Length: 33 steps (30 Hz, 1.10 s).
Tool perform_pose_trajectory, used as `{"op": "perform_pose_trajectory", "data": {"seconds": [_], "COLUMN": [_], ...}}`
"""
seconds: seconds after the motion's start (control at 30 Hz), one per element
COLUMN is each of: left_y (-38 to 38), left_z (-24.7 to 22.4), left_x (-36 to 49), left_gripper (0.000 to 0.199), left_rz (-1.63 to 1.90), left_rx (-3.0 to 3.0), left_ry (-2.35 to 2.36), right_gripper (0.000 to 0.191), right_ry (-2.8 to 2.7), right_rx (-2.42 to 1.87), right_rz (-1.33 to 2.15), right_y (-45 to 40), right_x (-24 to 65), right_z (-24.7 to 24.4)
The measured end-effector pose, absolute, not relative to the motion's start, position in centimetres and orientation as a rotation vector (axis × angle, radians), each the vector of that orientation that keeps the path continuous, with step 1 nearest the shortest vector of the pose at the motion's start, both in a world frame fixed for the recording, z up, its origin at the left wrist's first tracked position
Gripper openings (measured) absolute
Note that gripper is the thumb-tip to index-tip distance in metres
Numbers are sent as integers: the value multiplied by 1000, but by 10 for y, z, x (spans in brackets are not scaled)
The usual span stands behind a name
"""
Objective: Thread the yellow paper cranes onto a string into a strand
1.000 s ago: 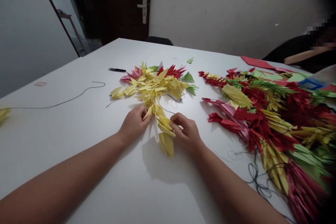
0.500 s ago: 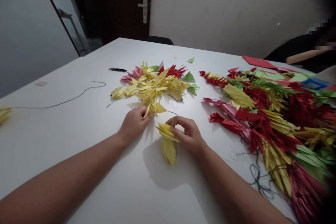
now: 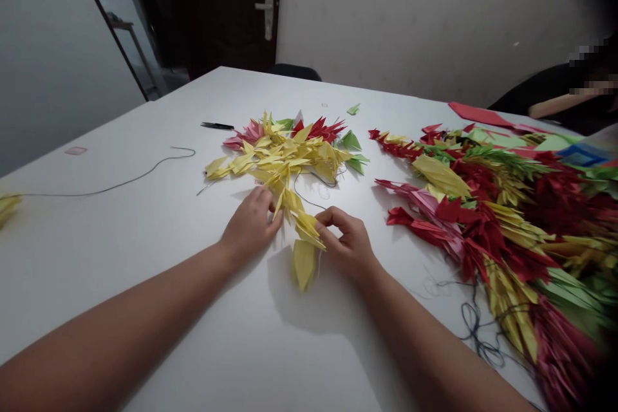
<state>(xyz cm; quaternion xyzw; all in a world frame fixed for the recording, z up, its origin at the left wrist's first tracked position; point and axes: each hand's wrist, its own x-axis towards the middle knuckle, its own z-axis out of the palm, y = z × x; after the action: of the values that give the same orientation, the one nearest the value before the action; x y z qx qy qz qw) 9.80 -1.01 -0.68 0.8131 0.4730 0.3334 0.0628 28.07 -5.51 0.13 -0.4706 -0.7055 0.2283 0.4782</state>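
Yellow paper strand slants from the yellow pile near the middle of the worktop toward its near edge, angled slightly right. Fingers of the left hand and right hand pinch it, their tips partly hidden.

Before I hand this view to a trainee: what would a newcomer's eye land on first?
First, the big heap of red, yellow, green and pink folded paper, spread over the right side of the white table. Next, the yellow folded pieces held between the left hand and the right hand, just in front of the smaller, mostly yellow pile.
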Motion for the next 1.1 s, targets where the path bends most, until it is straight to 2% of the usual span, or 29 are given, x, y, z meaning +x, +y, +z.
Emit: {"op": "perform_pose_trajectory", "data": {"seconds": [0.13,0.27,0.37,0.57,0.67,0.83,0.93,1.1], "left_y": [-21,-33,-33,-32,-36,-42,-44,-47], "left_z": [-2,3,2,1,3,2,0,2], "left_x": [98,101,104,103,103,107,109,107], "left_gripper": [16,32,40,33,26,36,33,25], "left_rz": [1341,1201,1098,1078,1072,1119,1066,1149], "left_rx": [2512,2643,2624,2624,2661,2752,2818,2817], "left_ry": [1315,1077,1070,1048,1014,1065,1120,760], "right_gripper": [14,13,15,17,18,18,18,19], "right_ry": [-1722,-1690,-1709,-1748,-1768,-1768,-1762,-1763], "right_rx": [-1239,-1302,-1286,-1232,-1238,-1245,-1268,-1287], "right_rz": [491,408,417,488,382,183,131,80], "right_y": [-57,-57,-57,-56,-56,-57,-57,-55], "right_x": [274,269,266,266,266,265,264,267], "right_z": [2,1,0,-1,-2,-2,-2,-4]}}
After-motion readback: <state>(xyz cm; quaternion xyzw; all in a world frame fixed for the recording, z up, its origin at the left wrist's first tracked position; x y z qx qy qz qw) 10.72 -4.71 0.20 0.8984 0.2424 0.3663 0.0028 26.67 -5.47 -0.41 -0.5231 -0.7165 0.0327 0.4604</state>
